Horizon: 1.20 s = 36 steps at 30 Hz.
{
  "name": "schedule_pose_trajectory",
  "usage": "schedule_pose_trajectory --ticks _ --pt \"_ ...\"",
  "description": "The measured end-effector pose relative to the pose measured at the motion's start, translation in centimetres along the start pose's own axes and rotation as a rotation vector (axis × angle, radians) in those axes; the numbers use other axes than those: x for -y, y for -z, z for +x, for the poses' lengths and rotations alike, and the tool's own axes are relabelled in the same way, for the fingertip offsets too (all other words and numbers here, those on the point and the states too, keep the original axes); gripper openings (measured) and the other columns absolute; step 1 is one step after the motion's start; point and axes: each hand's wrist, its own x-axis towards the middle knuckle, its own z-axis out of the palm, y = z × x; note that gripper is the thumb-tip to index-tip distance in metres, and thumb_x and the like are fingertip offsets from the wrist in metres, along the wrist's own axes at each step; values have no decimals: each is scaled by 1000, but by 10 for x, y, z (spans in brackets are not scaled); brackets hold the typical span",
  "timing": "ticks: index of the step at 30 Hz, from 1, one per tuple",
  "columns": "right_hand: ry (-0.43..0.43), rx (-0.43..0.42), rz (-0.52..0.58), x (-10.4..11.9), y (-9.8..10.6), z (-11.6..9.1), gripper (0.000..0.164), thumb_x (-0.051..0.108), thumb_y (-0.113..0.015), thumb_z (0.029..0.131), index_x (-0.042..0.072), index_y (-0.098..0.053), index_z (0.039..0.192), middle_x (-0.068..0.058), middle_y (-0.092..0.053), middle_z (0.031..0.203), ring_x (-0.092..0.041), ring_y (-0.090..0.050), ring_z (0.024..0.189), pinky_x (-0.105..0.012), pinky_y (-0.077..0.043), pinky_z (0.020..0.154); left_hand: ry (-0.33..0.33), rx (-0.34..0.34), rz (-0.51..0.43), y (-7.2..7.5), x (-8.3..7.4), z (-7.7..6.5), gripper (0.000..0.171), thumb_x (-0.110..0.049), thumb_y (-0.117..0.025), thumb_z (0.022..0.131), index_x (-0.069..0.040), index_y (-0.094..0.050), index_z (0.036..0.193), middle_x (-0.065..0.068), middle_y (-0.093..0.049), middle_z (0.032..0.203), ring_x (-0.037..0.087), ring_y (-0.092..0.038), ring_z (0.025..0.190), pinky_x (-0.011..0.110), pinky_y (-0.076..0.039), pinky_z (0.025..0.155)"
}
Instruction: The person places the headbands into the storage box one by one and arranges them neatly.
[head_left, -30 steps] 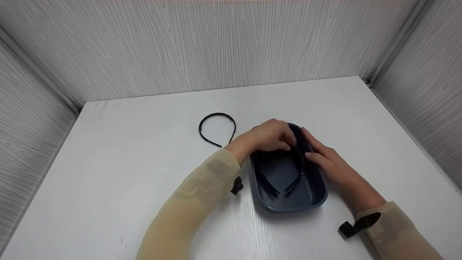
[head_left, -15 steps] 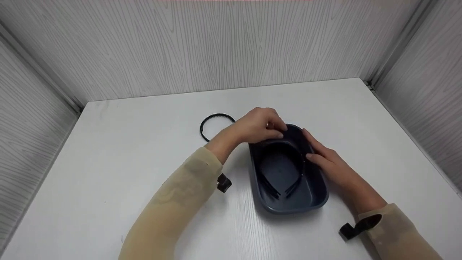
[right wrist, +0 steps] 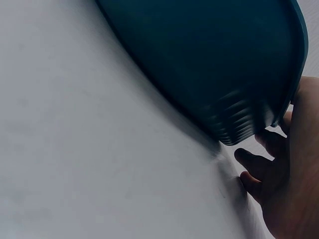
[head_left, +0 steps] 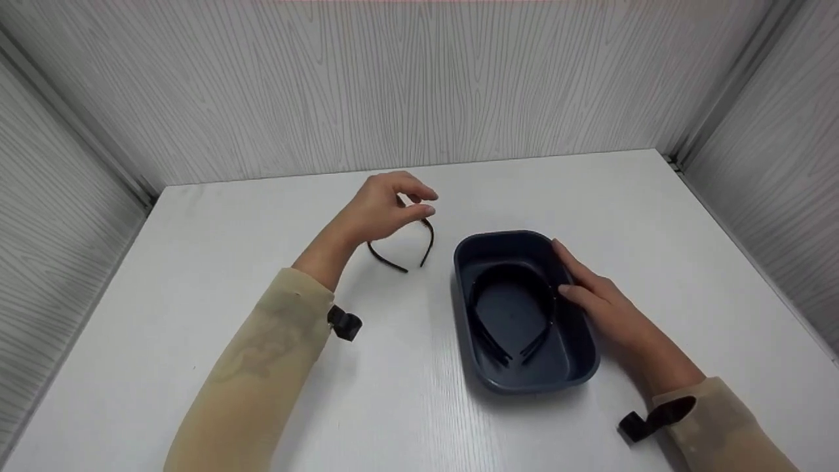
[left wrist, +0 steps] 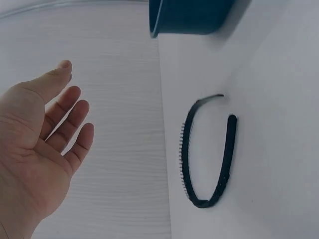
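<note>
My left hand is raised above a black toothed headband on the table, fingers loosely bent and holding nothing. In the left wrist view that headband lies whole, apart from the hand. A dark blue rectangular tub stands to its right. Black headbands lie nested inside the tub, ends toward me; how many is hard to tell. My right hand grips the tub's right side, thumb over the rim and fingers outside. The right wrist view shows fingers beside the tub's ribbed outer wall.
The white tabletop runs back to a grey wood-grain panel. Similar panels stand at left and right. Black wrist mounts stick out from both sleeves.
My left hand has withdrawn from the tub and moved left and back over the loose headband. The headbands in the tub stay put, now uncovered. My right hand keeps its place on the tub.
</note>
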Motion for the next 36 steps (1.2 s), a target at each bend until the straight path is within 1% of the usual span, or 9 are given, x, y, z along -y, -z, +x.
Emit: schedule_pose_trajectory --ticks 3,6,9,15,19,24,28,32,36 --pt "-2 -5 -4 0 1 0 64 17 -47 113 27 -22 171 3 -21 175 -18 -16 161 -13 -17 120 45 -41 -11 7 16 -3 23 -16 -75 101 -9 -79 123 5 -72 124 23 -63 116 36 -54 95" --pt "-12 -5 -10 -1 2 -1 64 18 -47 113 28 -21 171 5 -21 175 -17 -17 161 -13 -17 120 92 -80 -36 12 32 -5 25 -15 -75 101 -7 -78 124 10 -71 128 30 -62 121 38 -53 99" --pt "-19 -4 -14 -1 3 -1 64 18 -47 114 28 -21 171 5 -20 175 -15 -17 160 -13 -17 120 132 -111 -54 13 45 -6 27 -15 -75 101 -5 -77 126 12 -70 131 32 -62 124 38 -52 101" --pt "-11 -6 0 -2 3 -3 65 17 -47 114 29 -20 171 5 -19 175 -15 -17 161 -13 -17 121 207 -143 -59 9 68 -7 30 -19 -75 102 -7 -76 129 7 -68 135 28 -61 128 37 -51 104" --pt "-17 -8 18 -2 2 -5 65 18 -47 114 32 -20 171 8 -20 175 -15 -17 160 -13 -17 120 260 -157 -73 3 84 -6 32 -22 -75 102 -9 -75 131 8 -67 136 28 -60 130 39 -51 104" --pt "-1 -16 20 -1 -1 -5 64 16 -49 113 29 -22 171 5 -22 175 -13 -18 160 -12 -18 120 283 -158 -71 -4 101 -3 36 -21 -75 102 -5 -73 134 13 -68 137 28 -59 130 41 -51 105" --pt "19 -19 11 0 -2 -3 64 14 -49 113 26 -23 170 2 -22 175 -14 -19 159 -12 -18 120 294 -143 -60 -7 111 0 38 -20 -74 102 -2 -71 136 14 -66 139 29 -58 132 43 -50 107" --pt "17 -22 1 0 -2 -2 65 14 -49 112 27 -23 171 2 -23 174 -15 -19 159 -12 -18 120 321 -122 -79 -9 115 3 39 -21 -73 103 -3 -70 138 12 -64 142 29 -55 134 43 -48 109" --pt "-4 -12 8 0 0 0 66 15 -49 113 27 -21 171 4 -22 175 -14 -18 160 -12 -17 120 347 -92 -109 -13 116 8 39 -21 -73 103 -4 -70 138 13 -61 145 29 -53 137 44 -46 112"
